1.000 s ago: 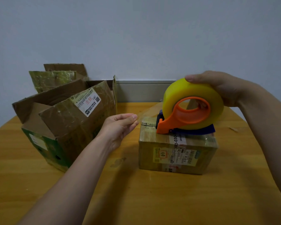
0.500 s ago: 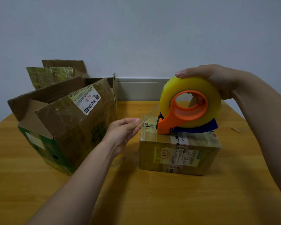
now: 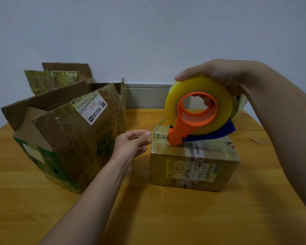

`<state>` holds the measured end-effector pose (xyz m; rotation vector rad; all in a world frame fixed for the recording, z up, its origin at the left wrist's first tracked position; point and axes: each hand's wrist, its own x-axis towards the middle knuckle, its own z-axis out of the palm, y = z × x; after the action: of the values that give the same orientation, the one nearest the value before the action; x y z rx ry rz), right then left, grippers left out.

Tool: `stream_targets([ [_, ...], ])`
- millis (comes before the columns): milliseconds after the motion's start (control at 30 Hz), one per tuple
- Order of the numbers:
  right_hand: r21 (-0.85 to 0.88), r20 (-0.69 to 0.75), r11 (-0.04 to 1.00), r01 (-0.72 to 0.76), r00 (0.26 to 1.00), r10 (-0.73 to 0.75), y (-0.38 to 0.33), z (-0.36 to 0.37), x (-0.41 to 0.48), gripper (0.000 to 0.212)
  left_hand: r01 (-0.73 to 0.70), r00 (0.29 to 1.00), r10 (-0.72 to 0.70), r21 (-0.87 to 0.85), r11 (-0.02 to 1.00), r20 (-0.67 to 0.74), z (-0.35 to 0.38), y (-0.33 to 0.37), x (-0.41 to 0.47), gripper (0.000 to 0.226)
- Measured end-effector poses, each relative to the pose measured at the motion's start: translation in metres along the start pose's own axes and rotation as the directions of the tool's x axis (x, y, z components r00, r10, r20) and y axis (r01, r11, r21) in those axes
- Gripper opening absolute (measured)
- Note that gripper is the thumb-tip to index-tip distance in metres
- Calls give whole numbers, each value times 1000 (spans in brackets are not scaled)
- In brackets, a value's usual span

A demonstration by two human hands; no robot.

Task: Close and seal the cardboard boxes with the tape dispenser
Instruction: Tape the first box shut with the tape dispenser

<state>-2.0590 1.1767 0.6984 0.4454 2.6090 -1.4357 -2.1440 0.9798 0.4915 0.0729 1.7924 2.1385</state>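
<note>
One small box (image 3: 166, 174) apparently mid-seal: right hand (image 3: 219, 75) clasps tape dispenser (image 3: 189, 121) on top; left hand (image 3: 131, 144) loose, empty. Next, likely: drag along seam.

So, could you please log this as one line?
right hand grips tape dispenser on small box | left hand beside it | large box flaps open

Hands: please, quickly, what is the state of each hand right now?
Left hand: open, fingers loosely curled, holding nothing visible.
Right hand: closed, gripping the tape dispenser on the small box.
</note>
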Motion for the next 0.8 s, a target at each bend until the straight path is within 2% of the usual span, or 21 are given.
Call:
stream_targets([
  [133, -5, 2, 1000, -5, 1000, 5, 0, 1, 0, 43, 6, 1000, -3, 80, 997, -30, 1, -9, 0, 20],
  [267, 3, 2, 1000, 6, 1000, -6, 2, 1, -2, 39, 108, 992, -101, -90, 990, 77, 6, -20, -4, 44],
  [333, -4, -13, 1000, 14, 1000, -14, 2, 1, -3, 39, 101, 990, -92, -74, 992, 110, 10, -24, -8, 38],
  [400, -5, -18, 1000, 22, 1000, -22, 1, 1, -3, 40, 23, 995, -29, 74, 997, 92, 13, -27, -11, 27],
  [500, 1, -15, 1000, 30, 999, -30, 2, 1, -3, 42, -114, 992, 97, 268, 957, 78, 13, -28, -9, 20],
  [567, 11, -14, 999, 30, 999, -30, 4, 1, -3, 39, -244, 970, 232, 365, 899, 78, 13, -18, -3, 25],
  [600, 15, -15, 999, 31, 999, -30, 6, 1, -3, 39, -296, 955, 283, 359, 885, 91, 14, -9, -2, 29],
  [667, 17, -18, 999, 33, 999, -33, 8, 1, -2, 39, -329, 939, 296, 209, 921, 173, 20, 6, -2, 33],
  [733, 28, -20, 999, 36, 999, -35, 10, 0, -1, 40, -284, 910, 243, 77, 956, 337, 27, 10, -8, 39],
  [800, 47, -15, 998, 49, 999, -48, 13, -2, 0, 38, -288, 870, 204, 128, 949, 450, 29, 3, -13, 39],
])
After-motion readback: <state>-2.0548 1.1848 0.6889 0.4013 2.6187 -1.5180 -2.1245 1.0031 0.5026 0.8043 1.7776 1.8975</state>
